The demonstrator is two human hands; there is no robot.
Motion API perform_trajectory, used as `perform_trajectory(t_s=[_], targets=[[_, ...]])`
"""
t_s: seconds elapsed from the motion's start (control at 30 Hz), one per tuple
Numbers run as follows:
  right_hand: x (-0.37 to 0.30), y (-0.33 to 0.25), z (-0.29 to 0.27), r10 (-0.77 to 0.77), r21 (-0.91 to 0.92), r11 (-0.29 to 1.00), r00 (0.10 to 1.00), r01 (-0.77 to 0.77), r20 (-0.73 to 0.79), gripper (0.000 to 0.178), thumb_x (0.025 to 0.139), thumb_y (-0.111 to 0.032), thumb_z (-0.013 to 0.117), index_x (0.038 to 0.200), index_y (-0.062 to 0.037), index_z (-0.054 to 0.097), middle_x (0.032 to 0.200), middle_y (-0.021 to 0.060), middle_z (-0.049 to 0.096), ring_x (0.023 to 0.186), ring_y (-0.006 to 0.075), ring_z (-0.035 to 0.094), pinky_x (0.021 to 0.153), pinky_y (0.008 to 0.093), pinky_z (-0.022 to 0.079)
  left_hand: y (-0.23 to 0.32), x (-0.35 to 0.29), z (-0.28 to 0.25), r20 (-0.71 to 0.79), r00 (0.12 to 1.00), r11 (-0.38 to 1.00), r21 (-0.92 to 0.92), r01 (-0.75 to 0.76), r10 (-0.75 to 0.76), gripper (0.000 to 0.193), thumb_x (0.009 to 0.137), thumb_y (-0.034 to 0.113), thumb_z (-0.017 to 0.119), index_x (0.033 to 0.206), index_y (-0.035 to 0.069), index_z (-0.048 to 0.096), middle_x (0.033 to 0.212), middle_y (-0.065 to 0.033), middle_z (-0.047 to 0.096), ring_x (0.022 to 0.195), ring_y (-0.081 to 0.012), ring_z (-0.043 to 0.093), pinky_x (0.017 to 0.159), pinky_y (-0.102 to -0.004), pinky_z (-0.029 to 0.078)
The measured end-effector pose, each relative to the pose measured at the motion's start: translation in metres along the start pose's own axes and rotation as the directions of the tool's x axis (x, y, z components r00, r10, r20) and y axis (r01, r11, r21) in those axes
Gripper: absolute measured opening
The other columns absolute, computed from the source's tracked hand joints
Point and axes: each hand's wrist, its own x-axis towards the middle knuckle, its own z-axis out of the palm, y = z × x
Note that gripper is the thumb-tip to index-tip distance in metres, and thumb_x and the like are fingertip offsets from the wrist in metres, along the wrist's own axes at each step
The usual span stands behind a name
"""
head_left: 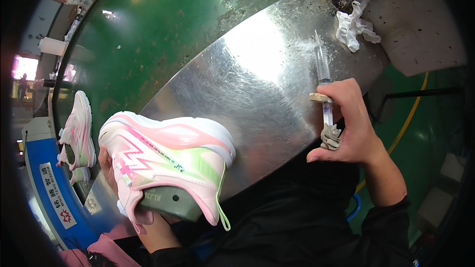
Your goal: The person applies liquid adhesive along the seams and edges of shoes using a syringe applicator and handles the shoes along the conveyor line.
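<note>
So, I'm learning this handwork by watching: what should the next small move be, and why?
Probably turn the tip of the syringe toward the shoe and bring it closer. The left hand holds the shoe on its side and the right hand grips the syringe, but the tip points away and the two are apart.

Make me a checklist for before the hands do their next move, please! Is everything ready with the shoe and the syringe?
1. Nearest pink-and-white shoe held by the left hand: ok.
2. Green block inside the shoe's opening: ok.
3. Syringe held in the right hand: ok.
4. Syringe tip at the shoe: not ok, it points away and is apart from it.
5. Enough inside the syringe: cannot tell.
6. Crumpled white cloth clear of the shoe: ok.
</note>
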Motion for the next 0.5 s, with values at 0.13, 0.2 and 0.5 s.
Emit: perform_trajectory(t_s=[0.13,0.2,0.5], targets=[[0.0,0.01,0.002,0.049,0.022,0.999,0.999,-0.05,0.009,0.088,0.057,-0.053,0.084,0.122,-0.0036,0.05,0.097,0.0073,0.052,0.081,0.0225,0.047,0.076,0.033,0.04,-0.002,0.0,0.011,-0.017,0.998,0.991,0.119,-0.058,0.061,0.061,0.091,0.032,0.053,0.142,0.006,0.032,0.138,-0.0136,0.043,0.124,-0.0263,0.047,0.106,-0.0402,0.038],[-0.003,0.012,0.002,0.103,0.049,0.993,0.995,-0.103,0.017,0.091,0.056,-0.054,0.085,0.123,-0.003,0.05,0.098,0.0079,0.052,0.082,0.0229,0.048,0.077,0.0329,0.04,-0.004,-0.004,0.014,-0.019,0.997,0.983,0.168,-0.075,0.08,0.061,0.091,0.032,0.052,0.142,0.006,0.033,0.138,-0.0135,0.043,0.124,-0.0263,0.047,0.106,-0.0402,0.038],[-0.018,-0.008,-0.005,0.205,0.343,0.911,0.973,-0.228,0.102,0.103,0.054,-0.052,0.088,0.128,0.0033,0.043,0.104,0.0094,0.05,0.086,0.015,0.051,0.075,0.0261,0.042,-0.007,-0.013,0.014,-0.042,0.987,0.943,0.306,-0.132,0.152,0.06,0.091,0.035,0.052,0.141,0.007,0.034,0.137,-0.013,0.043,0.123,-0.0261,0.048,0.105,-0.04,0.04]])
